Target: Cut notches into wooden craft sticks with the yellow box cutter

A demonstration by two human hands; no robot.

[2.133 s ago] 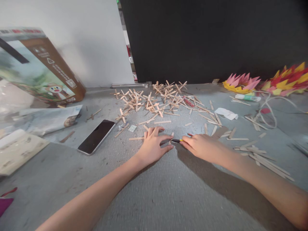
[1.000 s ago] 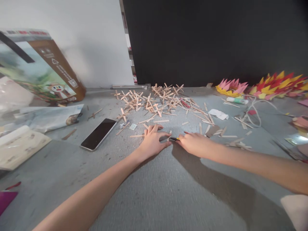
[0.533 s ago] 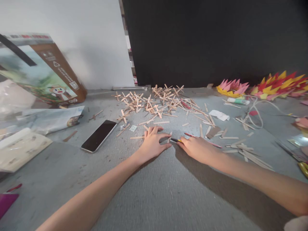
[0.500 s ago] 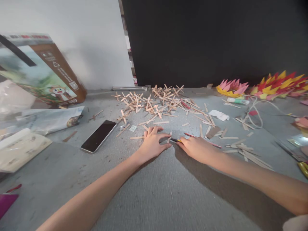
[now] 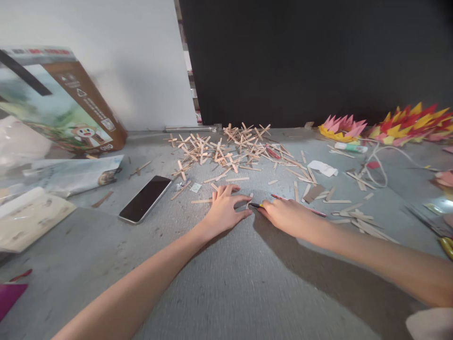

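At the middle of the grey table, my left hand (image 5: 224, 208) holds a small wooden craft stick (image 5: 251, 198) down between thumb and index finger. Its other fingers rest on the table, by another craft stick (image 5: 201, 202). My right hand (image 5: 281, 215) is closed round a slim yellow-and-black tool (image 5: 255, 205), whose dark tip meets the held stick between the hands. I cannot tell whether it is a pen or a cutter. A thin red rod (image 5: 316, 212) lies partly under the right hand.
Beyond the hands lies a heap of crossed craft sticks (image 5: 219, 153). A phone (image 5: 145, 200) and a printed bag (image 5: 85, 108) are on the left. Loose sticks (image 5: 357, 218), scissors (image 5: 445, 243), a glue stick (image 5: 351, 148), a white cable (image 5: 382, 174) and folded paper flowers (image 5: 341, 130) lie right.
The right hand and its tool have shifted very slightly left. The left hand has kept its place on the stick.
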